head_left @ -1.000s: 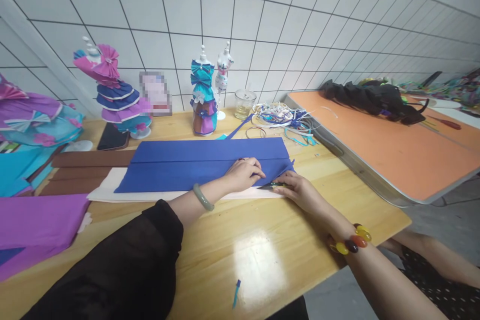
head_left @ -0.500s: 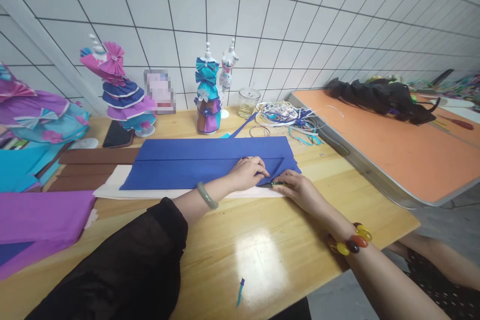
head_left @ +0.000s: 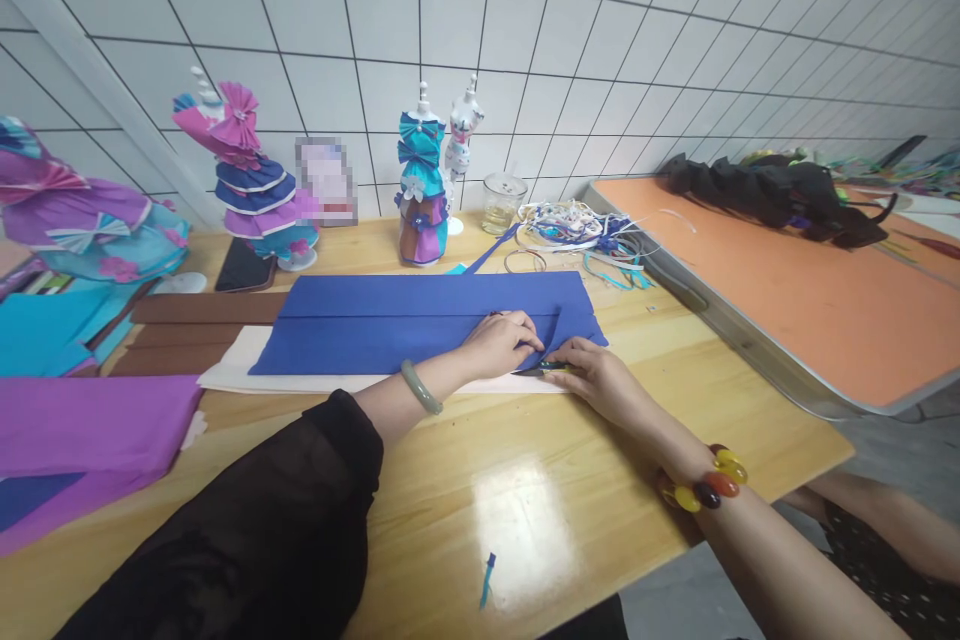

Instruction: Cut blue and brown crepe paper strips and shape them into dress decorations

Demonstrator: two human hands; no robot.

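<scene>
A folded sheet of blue crepe paper point(head_left: 405, 320) lies across the wooden table point(head_left: 480, 500), on top of a white sheet point(head_left: 247, 360). My left hand point(head_left: 501, 344) rests on the blue paper near its right end, fingers curled and pressing it down. My right hand point(head_left: 596, 378) is closed round small dark scissors point(head_left: 541, 368), whose blades sit at the paper's lower right edge. A cut flap of the blue paper point(head_left: 577, 320) stands up just beyond the blades.
Paper-dressed mannequin figures point(head_left: 421, 190) stand at the back with a glass point(head_left: 501, 204), a phone point(head_left: 244, 265) and a tangle of ribbons point(head_left: 577, 230). Brown strips point(head_left: 195, 320), purple paper point(head_left: 82, 435) and teal paper point(head_left: 45, 330) lie left. An orange table point(head_left: 787, 290) adjoins at right.
The scissors have worked a little further along the blue paper's lower right edge and the cut flap has lifted. The view has shifted slightly; both hands stay in place.
</scene>
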